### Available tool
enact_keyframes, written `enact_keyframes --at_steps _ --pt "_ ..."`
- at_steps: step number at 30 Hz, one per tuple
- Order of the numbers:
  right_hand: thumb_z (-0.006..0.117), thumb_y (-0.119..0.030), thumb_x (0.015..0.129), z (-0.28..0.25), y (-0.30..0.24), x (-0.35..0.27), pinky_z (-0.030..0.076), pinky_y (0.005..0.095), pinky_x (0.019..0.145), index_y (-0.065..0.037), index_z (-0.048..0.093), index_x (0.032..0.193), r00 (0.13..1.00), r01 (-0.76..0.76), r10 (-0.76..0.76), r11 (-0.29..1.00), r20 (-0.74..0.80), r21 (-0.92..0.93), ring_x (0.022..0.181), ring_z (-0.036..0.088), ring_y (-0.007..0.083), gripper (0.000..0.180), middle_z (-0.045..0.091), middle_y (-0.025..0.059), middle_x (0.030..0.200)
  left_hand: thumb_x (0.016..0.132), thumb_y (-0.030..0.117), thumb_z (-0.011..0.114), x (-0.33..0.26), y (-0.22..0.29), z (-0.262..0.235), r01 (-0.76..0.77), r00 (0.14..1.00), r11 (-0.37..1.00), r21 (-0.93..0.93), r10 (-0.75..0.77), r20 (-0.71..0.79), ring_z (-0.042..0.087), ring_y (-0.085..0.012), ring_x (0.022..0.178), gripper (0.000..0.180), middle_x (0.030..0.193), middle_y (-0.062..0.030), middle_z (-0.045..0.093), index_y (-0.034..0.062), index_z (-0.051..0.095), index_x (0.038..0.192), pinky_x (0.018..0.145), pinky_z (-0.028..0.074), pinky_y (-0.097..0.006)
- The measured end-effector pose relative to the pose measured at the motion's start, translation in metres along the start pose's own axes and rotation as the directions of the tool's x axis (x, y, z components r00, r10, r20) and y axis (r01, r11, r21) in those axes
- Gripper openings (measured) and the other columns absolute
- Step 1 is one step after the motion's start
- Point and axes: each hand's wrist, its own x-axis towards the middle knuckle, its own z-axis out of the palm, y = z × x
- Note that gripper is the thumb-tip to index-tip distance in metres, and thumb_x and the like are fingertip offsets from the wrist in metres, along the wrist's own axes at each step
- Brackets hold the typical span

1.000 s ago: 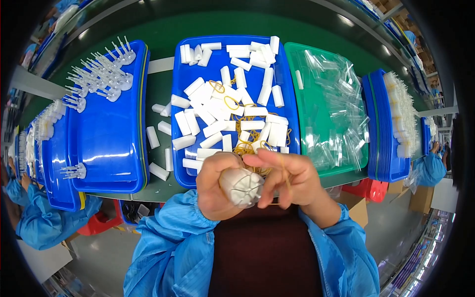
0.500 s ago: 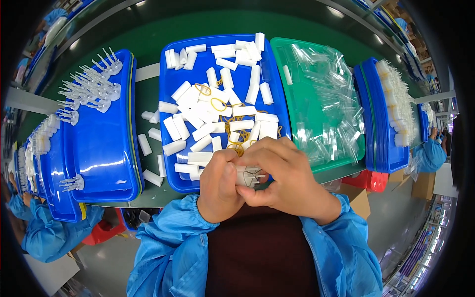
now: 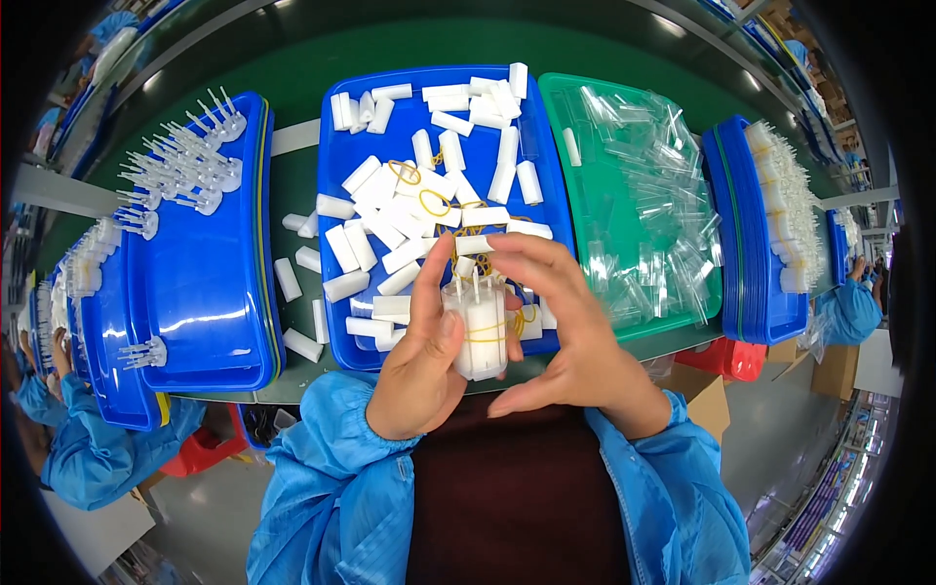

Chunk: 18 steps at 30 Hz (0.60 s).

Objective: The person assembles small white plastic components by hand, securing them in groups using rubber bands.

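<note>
Here, before the middle blue tray, partly hiding it, the left hand clamps fingers on a banded bundle, the right hand has fingers apart, a green tray lying right of the blue.

From here the light looks bright and even, glaring in white streaks off the left blue tray and glinting on clear plastic pieces; the dark green tabletop sits dimmer. The banded white bundle reads clearly, but toward the black rim edges bow and details blur.
</note>
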Motion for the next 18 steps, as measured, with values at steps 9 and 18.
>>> enact_keyframes --at_steps 9,18 --pt "0.080 -0.014 0.057 0.011 -0.001 -0.004 0.033 0.0395 0.088 -0.013 0.051 0.124 1.000 -0.020 0.014 0.965 -0.025 -0.262 0.116 0.048 0.0277 0.073 0.041 0.0103 0.137 0.099 0.023 0.039 0.003 0.000 0.007 0.040 0.996 0.999 -0.028 -0.042 -0.073 0.041 -0.0291 0.125 0.060 0.140 -0.0137 0.033 0.0185 0.005 0.148 0.099 0.040 -0.046" --pt "0.079 -0.013 0.057 0.009 0.003 -0.003 0.032 0.0392 0.090 -0.013 0.054 0.118 0.994 0.028 -0.062 0.935 -0.087 -0.354 0.118 0.047 0.0277 0.066 0.043 0.0108 0.135 0.096 0.010 0.046 0.002 -0.010 0.006 -0.037 0.995 0.989 0.143 0.050 -0.089 0.044 -0.0264 0.123 0.069 0.138 -0.0144 0.037 0.0166 0.002 0.148 0.101 0.038 -0.042"
